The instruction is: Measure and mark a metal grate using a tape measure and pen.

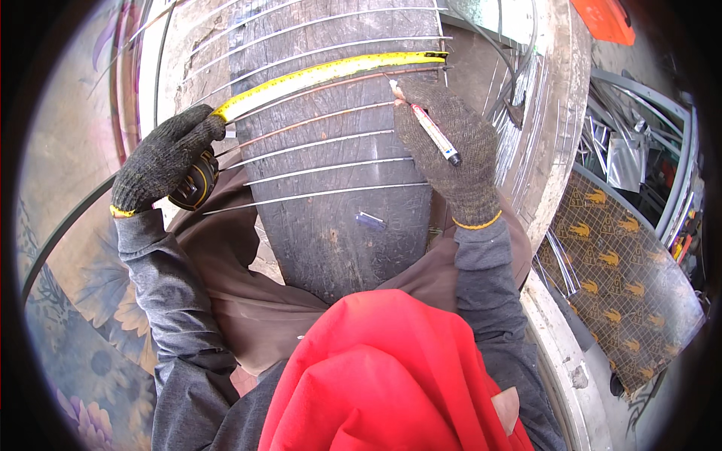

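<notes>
My left hand (167,154), in a dark knitted glove, is closed around a black-and-yellow tape measure (197,184). Its yellow blade (301,79) runs out to the right over the dark wooden plank (338,248) and ends near the plank's right edge. Several thin metal rods (331,140) lie crosswise on the plank, a few of them brownish. A white-and-red marker pen (435,134) with a black end is in my right hand (451,143), gloved too, just below the blade's far end. The pen's tip is near the brownish rod closest to the blade.
A small blue-and-clear object (371,220) lies on the plank near me. Bundled thin rods (519,143) are to the right, beside a pale ledge. Further right are a patterned dark sheet (617,270), a bin of metal scraps (639,143) and an orange object (608,21).
</notes>
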{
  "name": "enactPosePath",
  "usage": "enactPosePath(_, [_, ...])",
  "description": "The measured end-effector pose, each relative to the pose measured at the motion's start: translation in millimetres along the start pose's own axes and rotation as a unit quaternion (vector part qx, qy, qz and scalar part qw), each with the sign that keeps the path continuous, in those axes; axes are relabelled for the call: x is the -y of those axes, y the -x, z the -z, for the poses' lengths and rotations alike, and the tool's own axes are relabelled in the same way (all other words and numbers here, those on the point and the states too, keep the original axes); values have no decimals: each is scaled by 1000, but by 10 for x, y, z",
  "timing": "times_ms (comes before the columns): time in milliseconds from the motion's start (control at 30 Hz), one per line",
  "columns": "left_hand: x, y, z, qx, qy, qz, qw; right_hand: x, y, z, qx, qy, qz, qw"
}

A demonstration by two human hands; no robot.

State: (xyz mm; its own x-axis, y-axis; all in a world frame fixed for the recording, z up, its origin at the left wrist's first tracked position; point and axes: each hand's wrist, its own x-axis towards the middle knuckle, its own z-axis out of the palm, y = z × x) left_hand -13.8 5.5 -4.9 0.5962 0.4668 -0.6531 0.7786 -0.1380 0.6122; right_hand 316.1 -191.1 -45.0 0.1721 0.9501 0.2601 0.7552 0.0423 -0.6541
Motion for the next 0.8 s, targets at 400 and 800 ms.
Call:
enactPosePath(400, [102,-37,7,9,-35,-48,998,-45,12,-8,1,-18,4,1000])
enactPosePath(800, [25,-8,-19,-9,-27,-43,999,-21,12,-5,-2,-19,-3,1000])
